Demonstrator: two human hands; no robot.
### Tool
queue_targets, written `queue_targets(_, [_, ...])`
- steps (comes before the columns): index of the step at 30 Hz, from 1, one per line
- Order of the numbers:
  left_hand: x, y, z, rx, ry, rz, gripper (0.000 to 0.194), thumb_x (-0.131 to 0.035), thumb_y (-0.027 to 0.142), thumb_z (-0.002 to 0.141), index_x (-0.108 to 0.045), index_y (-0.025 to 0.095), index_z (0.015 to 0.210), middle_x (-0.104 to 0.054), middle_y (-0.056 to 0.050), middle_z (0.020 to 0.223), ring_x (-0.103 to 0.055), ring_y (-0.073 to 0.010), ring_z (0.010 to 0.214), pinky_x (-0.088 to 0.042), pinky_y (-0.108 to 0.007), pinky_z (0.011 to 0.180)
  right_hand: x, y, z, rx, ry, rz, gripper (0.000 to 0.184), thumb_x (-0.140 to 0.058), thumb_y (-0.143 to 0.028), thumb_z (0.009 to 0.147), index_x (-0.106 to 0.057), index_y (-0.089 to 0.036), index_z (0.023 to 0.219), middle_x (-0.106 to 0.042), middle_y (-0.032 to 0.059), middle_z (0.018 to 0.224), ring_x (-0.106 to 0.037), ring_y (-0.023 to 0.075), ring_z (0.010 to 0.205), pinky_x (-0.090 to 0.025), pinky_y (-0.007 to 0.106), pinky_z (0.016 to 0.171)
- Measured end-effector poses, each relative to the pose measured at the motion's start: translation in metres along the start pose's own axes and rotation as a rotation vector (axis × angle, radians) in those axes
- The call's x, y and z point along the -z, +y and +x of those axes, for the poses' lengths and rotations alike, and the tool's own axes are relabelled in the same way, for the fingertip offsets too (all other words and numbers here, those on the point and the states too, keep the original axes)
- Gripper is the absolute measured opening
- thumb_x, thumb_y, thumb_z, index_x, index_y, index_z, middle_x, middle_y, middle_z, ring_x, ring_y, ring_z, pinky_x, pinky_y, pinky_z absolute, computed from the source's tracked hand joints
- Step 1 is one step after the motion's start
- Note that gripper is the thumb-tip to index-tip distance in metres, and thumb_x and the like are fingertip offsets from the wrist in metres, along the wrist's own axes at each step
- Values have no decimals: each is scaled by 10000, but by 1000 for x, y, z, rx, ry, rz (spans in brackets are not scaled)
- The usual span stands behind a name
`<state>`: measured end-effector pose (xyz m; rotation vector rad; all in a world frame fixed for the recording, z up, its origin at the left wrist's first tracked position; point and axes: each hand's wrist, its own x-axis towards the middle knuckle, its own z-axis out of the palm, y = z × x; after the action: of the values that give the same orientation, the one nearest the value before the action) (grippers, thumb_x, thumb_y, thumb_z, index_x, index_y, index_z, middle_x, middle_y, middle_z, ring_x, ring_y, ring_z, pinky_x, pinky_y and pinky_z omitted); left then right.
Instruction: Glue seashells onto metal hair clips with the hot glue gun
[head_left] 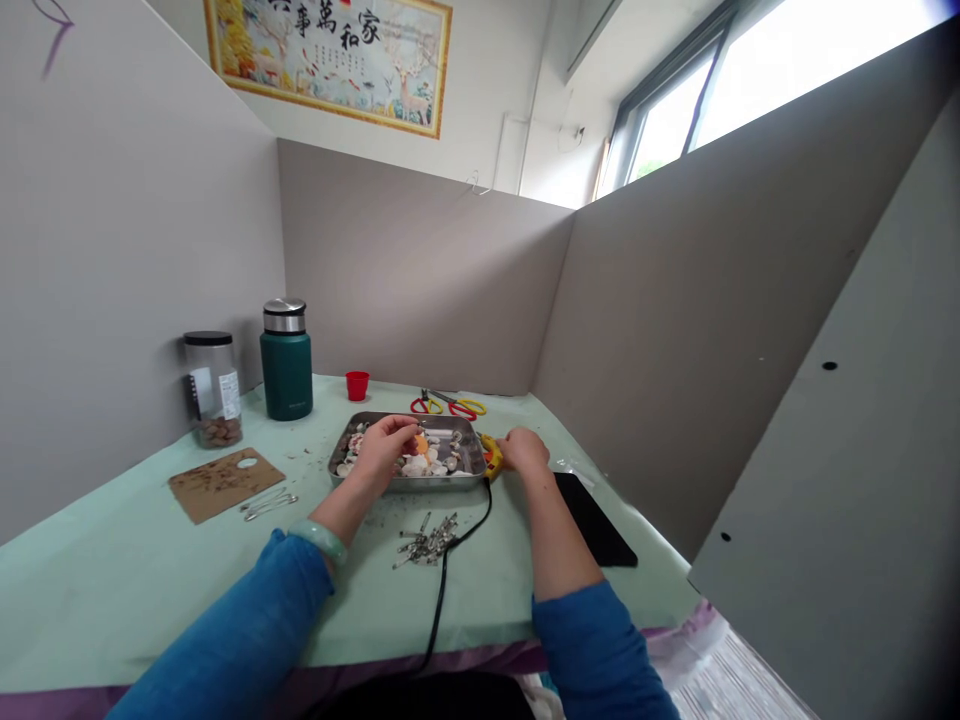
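Note:
Above the left part of a metal tray (420,484) is my left hand (386,447), its fingertips pinched together. Whatever they hold is too small to make out; a small orange piece (422,446) shows just beside them. White and pale shell-like pieces (416,466) lie loose in the tray. My right hand (525,451) is closed on a yellow glue gun (491,457) at the tray's right edge. The gun's black cord (444,590) runs toward me across the table. Nearer to me lies a heap of small metal pin backs (429,542).
A green bottle (286,370), a clear jar (214,390) and a red cup (358,386) stand behind. Scissors (450,404) lie beyond the tray. At left are cardboard (217,490) and large safety pins (268,504); at right, a black flat slab (596,520). Partitions (420,270) enclose the table.

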<state>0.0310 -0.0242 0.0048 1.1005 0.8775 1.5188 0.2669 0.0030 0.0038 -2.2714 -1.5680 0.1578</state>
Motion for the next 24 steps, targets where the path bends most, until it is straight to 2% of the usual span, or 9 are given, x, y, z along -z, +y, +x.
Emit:
queue_targets(4, [-1,4,-3,30,-2,50,310,-762,301,534,-616,138,754,-593,-2,559,-532,-115,491,-390,-210,452,-13,-5,-2,-11,-122,2,327,-639,-467,737,-698,-158,825,-699,132,767,-674,247,740,-473,317,654])
queue_targets(7, [-1,4,-4,35,-8,66,300,-757,297,540,-618,139,754,-594,-6,557,-529,-114,485,-369,-199,432,-22,-10,-5,-59,-153,54,394,-629,-474,743,-656,-147,961,-702,144,841,-679,240,724,-485,321,645])
queue_targets(11, [0,2,-2,6,-13,55,281,-757,282,533,-618,140,732,-596,-8,557,-523,-107,472,-391,-207,445,-28,-14,-4,-80,-37,77,563,-693,-388,692,-548,-114,1162,-658,209,1064,-646,289,984,-487,329,738])
queue_targets(13, [0,1,-2,16,-13,69,294,-759,295,538,-619,144,748,-597,-9,554,-528,-114,469,-366,-200,422,-28,-14,-4,-90,-5,104,592,-688,-363,696,-512,-101,1196,-643,224,1090,-631,303,1023,-486,344,761])
queue_targets(17, [0,3,-3,28,-11,77,318,-763,318,536,-612,143,755,-594,-8,546,-531,-120,464,-330,-191,398,-18,-15,-8,-102,157,171,474,-610,-258,750,-484,-104,1180,-664,208,1019,-648,305,961,-483,362,750])
queue_targets(20, [-1,4,-4,36,-10,75,317,-759,313,550,-616,142,776,-591,-4,547,-530,-114,470,-326,-185,401,-10,-17,-10,-52,307,241,397,-545,-267,802,-464,-121,1162,-666,169,1001,-652,274,942,-477,339,758])
queue_targets(22, [-1,3,-4,39,-6,68,320,-764,309,551,-619,142,782,-593,-3,555,-525,-108,472,-335,-187,408,-7,-20,-10,15,416,422,379,-555,-317,806,-467,-141,1130,-667,126,978,-654,240,921,-477,314,767])
queue_targets(24, [0,3,-3,34,-1,43,331,-780,307,530,-619,139,765,-603,-5,579,-519,-99,469,-358,-193,421,-7,-24,-10,68,445,756,412,-620,-357,758,-481,-159,1091,-671,80,922,-659,204,853,-491,289,739])
